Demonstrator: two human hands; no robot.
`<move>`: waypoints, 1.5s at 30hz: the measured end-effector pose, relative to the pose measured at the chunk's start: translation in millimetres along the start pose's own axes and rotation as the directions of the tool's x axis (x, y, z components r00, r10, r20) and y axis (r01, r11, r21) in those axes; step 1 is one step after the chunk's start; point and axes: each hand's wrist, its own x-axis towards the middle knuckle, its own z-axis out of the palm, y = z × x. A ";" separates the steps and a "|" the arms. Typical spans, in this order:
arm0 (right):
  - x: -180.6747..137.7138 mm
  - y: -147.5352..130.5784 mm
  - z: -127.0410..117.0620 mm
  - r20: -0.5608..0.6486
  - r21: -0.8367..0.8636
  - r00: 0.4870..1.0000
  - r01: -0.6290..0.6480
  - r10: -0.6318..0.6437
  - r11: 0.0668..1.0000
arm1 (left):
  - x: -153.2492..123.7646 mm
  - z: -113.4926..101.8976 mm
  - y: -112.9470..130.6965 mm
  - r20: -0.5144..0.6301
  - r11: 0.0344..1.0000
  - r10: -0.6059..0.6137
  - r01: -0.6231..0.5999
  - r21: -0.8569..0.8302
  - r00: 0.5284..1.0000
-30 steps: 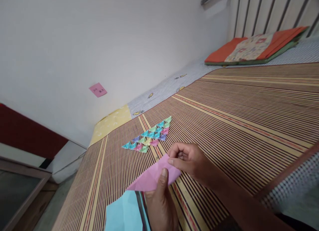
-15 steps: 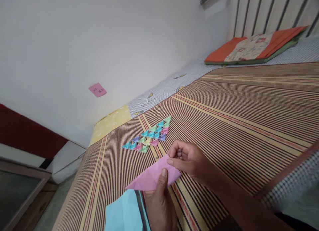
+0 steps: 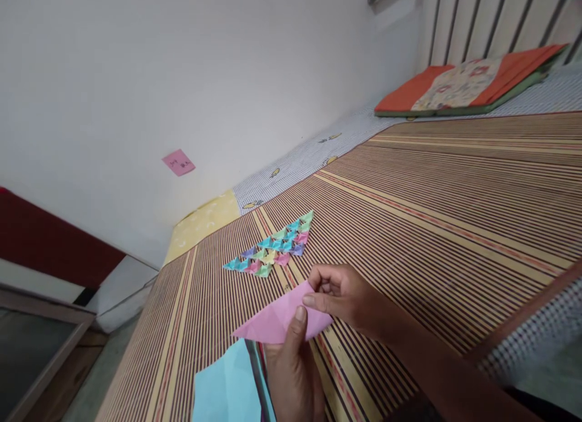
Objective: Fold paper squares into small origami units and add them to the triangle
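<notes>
A pink sheet of paper, folded into a triangle, is held just above the striped mat. My left hand comes up from below and pinches it with the thumb on top. My right hand grips the paper's right corner, fingers curled round it. Just beyond the hands, several small folded paper pieces in blue, green, pink and purple lie in a triangular patch on the mat.
Light blue sheets lie at the near edge under my left hand. A folded orange and patterned cloth rests at the far end by metal bars. A pink note sticks to the white wall on the left.
My right hand's fingers have curled in closer over the paper's corner. The pink paper and left hand have barely shifted.
</notes>
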 end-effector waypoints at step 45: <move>1.7 7.6 -17.7 0.133 0.125 0.991 -0.036 0.019 0.991 | -0.6 -2.4 -2.4 -0.010 0.996 -0.047 0.046 -0.074 0.999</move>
